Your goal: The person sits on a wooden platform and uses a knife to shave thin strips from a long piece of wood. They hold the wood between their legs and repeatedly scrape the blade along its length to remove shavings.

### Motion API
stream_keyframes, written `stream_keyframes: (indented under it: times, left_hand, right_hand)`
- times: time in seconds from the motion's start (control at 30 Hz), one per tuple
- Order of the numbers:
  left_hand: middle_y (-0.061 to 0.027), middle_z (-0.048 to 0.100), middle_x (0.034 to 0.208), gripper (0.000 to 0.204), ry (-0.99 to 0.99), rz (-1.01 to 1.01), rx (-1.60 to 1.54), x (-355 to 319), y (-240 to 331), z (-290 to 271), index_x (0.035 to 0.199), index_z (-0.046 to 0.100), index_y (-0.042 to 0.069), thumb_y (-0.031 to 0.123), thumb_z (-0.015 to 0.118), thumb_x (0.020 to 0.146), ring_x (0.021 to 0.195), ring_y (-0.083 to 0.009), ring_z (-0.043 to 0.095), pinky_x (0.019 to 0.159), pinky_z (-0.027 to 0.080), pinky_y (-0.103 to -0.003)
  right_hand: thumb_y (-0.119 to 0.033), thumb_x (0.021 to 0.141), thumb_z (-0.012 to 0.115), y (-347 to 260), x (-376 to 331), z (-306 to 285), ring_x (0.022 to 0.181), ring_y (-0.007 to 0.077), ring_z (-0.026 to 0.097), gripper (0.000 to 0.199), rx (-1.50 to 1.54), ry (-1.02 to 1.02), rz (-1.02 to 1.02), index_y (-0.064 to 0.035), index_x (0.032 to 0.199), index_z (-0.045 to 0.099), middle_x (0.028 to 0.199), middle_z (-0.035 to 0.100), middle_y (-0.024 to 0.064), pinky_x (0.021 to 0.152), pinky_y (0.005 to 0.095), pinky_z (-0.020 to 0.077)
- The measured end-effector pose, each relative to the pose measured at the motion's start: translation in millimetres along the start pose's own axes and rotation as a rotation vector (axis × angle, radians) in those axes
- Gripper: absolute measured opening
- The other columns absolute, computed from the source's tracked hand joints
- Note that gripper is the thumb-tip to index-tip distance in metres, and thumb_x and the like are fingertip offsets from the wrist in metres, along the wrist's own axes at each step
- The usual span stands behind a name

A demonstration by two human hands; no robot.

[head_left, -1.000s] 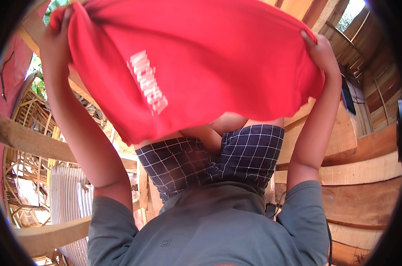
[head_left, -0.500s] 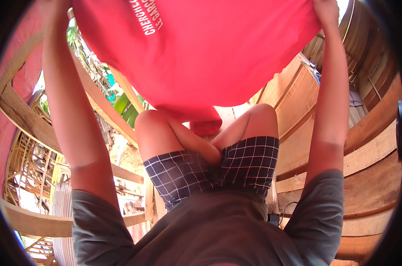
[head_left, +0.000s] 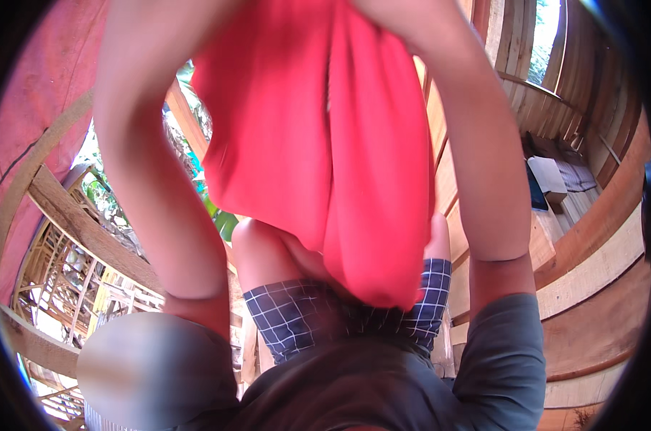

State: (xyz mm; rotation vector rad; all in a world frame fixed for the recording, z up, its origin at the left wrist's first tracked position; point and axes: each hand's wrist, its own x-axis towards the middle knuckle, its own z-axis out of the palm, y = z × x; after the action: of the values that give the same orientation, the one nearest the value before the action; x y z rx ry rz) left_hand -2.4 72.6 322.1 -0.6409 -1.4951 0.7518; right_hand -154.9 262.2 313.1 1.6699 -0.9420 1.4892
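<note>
A red garment [head_left: 268, 144] hangs in front of me in long folds, its lower end drooping over my lap. Both my forearms reach up on either side of it to the upper edge of the picture. My left hand is cut off above that edge. Of my right hand [head_left: 386, 16] only the part by the wrist shows, against the cloth, with its fingers out of sight. Under the garment are my crossed bare legs and dark shorts [head_left: 282, 309] with a white grid pattern.
Wooden planks [head_left: 591, 316] form a curved-looking wall on the right. A dark flat device [head_left: 536, 188] and a white box [head_left: 548, 174] lie there. On the left are a wooden rail [head_left: 88, 223], a red sheet [head_left: 45, 93] and plants outside.
My arms have drawn inward from wide apart. The garment, spread broad before, now hangs narrower, folded and lower over my lap. Its white lettering no longer shows.
</note>
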Motion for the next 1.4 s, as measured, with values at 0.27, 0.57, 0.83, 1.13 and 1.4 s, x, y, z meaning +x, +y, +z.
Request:
stream_keyframes:
  times: [0.27,0.57,0.83,1.13,1.4]
  left_hand:
    - [-0.0121,0.067,0.125,0.074,-0.732,-1.368,-1.471,-157,132,105,0.139,0.056,0.005,0.025,0.089,0.076,0.118,-0.0197,0.061,0.104,0.046,-0.035]
    - [-0.0136,0.075,0.093,0.041,-0.584,-1.049,-0.135,-150,-71,101,0.109,0.071,0.009,0.035,0.083,0.078,0.085,-0.0285,0.072,0.079,0.055,-0.041]
    - [-0.0126,0.072,0.086,0.031,-0.348,-0.916,-0.055,-101,-78,56,0.099,0.071,0.006,0.029,0.080,0.080,0.079,-0.0229,0.070,0.074,0.052,-0.034]
    - [-0.0048,0.060,0.062,0.026,-0.771,-0.470,-1.401,-184,103,-175,0.081,0.069,0.004,0.028,0.078,0.080,0.052,-0.0188,0.063,0.044,0.047,-0.032]
    - [-0.0184,0.070,0.108,0.074,-1.309,-1.129,-1.392,-188,160,-155,0.125,0.062,-0.002,0.042,0.088,0.071,0.098,-0.0281,0.070,0.082,0.056,-0.038]
  right_hand:
    - [-0.010,0.093,0.068,43,36,-75,0.113,0.0173,0.061,0.040,0.060,0.286,0.152,-0.0012,0.131,0.059,0.123,0.066,0.0076,0.099,0.0295,0.0481]
    - [-0.009,0.085,0.077,100,-8,-134,0.112,0.0240,0.065,0.052,-0.409,0.330,0.736,0.0005,0.132,0.058,0.121,0.068,0.0120,0.096,0.0352,0.0525]
    - [-0.022,0.083,0.075,85,-96,-185,0.101,0.0274,0.069,0.038,-1.119,0.478,0.428,-0.0009,0.114,0.069,0.108,0.073,0.0158,0.092,0.0369,0.0504]
    - [-0.001,0.090,0.068,-218,-319,-193,0.113,0.0231,0.061,0.047,-0.938,0.428,1.020,0.0065,0.133,0.052,0.132,0.059,0.0205,0.097,0.0376,0.0487]
    - [-0.025,0.084,0.066,-250,-247,-167,0.138,0.0376,0.043,0.068,-0.647,-0.396,1.139,0.0068,0.140,0.044,0.146,0.046,0.0258,0.114,0.0463,0.0323]
